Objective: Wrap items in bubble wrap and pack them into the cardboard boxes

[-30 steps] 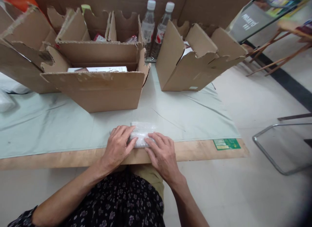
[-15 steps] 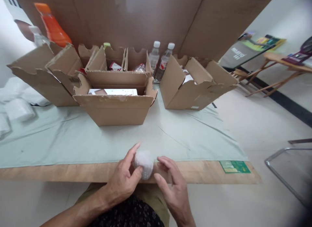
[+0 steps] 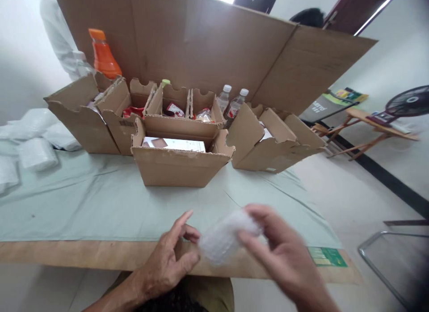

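A whitish bubble-wrapped bundle (image 3: 223, 238) is gripped at its right end by my right hand (image 3: 281, 254), above the table's front edge. Both the bundle and that hand are blurred by motion. My left hand (image 3: 172, 256) is at the bundle's left end with fingers apart, close to it but not gripping it. What lies inside the wrap cannot be made out. Beyond the hands stands a low cardboard box (image 3: 174, 169) with a white carton (image 3: 181, 144) in it.
More cardboard boxes (image 3: 268, 149) stand behind, with clear bottles (image 3: 234, 106) and an orange bottle (image 3: 103, 57) among them. White wrapped bundles (image 3: 38, 154) lie at the left. A tall cardboard panel (image 3: 208, 39) rises at the back. A green card (image 3: 328, 257) lies on the front edge.
The bundle has passed from my left hand to my right hand and moved right. My left fingers have let go. The view has tilted up, showing more of the room.
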`<state>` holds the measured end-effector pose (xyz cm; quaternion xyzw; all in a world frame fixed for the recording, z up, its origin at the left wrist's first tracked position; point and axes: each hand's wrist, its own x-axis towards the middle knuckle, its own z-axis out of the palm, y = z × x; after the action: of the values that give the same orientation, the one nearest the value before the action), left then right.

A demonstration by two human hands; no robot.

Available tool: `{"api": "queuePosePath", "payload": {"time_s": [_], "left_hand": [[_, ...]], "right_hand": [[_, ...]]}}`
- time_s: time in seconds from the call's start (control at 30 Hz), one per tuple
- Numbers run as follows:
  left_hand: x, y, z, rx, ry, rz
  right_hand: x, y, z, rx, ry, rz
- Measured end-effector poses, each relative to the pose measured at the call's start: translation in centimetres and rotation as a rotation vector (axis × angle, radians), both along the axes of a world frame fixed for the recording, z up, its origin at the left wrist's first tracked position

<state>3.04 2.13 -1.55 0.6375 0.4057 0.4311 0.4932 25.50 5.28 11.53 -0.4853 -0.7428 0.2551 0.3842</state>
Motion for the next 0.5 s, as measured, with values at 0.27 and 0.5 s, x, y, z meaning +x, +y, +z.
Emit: {"api": "queuePosePath", "payload": {"time_s": [0.27,0.5], "left_hand": [[0.0,0.1,-1.3,0.236,0.098,0.092],[0.1,0.4,-0.9,0.336,0.088,0.086]], "right_hand": [[-4.2,12.8,6.8,0.551,-0.114,-0.320],[-6.1,16.0,6.7,0.258,-0.970,-0.276]]}}
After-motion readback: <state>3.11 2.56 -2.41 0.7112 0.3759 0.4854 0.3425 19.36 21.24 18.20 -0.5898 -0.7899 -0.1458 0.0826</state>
